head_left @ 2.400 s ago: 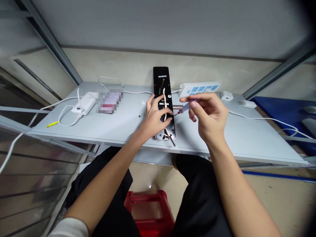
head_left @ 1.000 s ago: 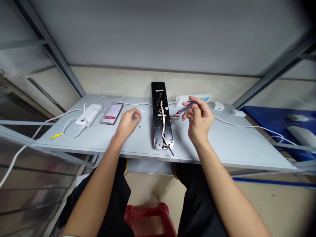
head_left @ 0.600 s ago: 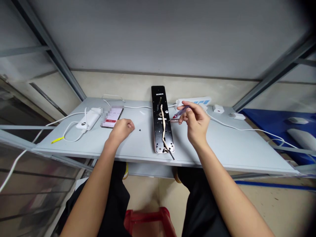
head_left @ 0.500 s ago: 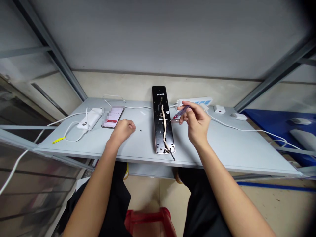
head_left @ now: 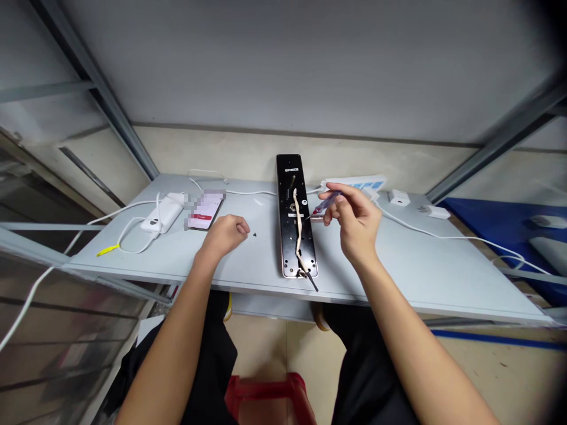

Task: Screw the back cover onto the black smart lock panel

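A long black panel (head_left: 290, 195) with a cream cable along it lies lengthwise on the grey table (head_left: 398, 265). My right hand (head_left: 354, 221) is closed on a small screwdriver (head_left: 325, 203) with a clear purple and red handle, its tip pointing left at the panel's right edge. My left hand (head_left: 225, 233) rests on the table left of the panel, fingers curled with their tips pressed together. Whether they hold anything is hidden. A tiny dark screw (head_left: 254, 235) lies just right of that hand.
A phone (head_left: 204, 209) and a white power bank (head_left: 162, 213) with white cables lie at the back left. A white power strip (head_left: 354, 182) and two white chargers (head_left: 398, 197) sit at the back right. A red stool (head_left: 270, 401) stands below, between my legs.
My left hand left the black panel and moved left onto the table, then curled up. My right hand stays by the panel with the screwdriver. The view tilted slightly.
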Action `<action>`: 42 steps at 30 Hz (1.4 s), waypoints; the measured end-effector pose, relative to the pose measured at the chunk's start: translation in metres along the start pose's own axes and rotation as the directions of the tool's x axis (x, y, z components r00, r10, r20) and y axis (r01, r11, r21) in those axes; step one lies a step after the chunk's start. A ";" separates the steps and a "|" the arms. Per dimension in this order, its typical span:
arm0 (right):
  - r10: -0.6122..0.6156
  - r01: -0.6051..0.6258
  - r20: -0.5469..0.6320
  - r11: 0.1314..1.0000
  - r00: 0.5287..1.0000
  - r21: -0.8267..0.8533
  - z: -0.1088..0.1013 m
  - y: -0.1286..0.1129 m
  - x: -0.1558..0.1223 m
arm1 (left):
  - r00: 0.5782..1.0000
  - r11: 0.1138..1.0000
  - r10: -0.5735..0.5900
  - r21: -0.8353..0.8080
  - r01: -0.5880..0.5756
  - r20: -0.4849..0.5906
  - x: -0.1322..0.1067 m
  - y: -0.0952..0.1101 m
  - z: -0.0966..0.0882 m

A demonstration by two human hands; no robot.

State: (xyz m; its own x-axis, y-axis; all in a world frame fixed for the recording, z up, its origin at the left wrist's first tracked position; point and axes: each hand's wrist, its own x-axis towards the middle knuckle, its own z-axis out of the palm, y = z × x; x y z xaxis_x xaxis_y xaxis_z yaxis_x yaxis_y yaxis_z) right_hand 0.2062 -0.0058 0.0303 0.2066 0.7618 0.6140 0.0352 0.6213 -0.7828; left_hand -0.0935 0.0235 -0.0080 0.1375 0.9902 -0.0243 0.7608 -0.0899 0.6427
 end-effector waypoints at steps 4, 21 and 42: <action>-0.004 0.004 -0.003 1.000 1.000 -0.019 0.000 -0.001 -0.001 | 1.000 1.000 0.004 0.021 -0.004 -0.016 -0.002 0.005 0.000; -0.096 0.102 0.050 0.985 0.994 -0.140 0.005 -0.010 -0.003 | 0.999 0.993 0.005 -0.118 -0.001 0.037 0.002 0.002 0.003; -0.017 0.015 -0.034 0.999 0.999 -0.041 0.005 -0.004 -0.003 | 1.000 0.996 -0.008 -0.087 0.009 0.012 0.000 0.006 0.004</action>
State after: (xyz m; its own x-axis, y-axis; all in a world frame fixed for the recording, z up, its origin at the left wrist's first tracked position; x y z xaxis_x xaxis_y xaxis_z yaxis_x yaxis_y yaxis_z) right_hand 0.2001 -0.0095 0.0324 0.2396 0.7445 0.6232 0.0784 0.6250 -0.7767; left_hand -0.0859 0.0224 -0.0071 0.1388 0.9896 -0.0382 0.7042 -0.0715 0.7064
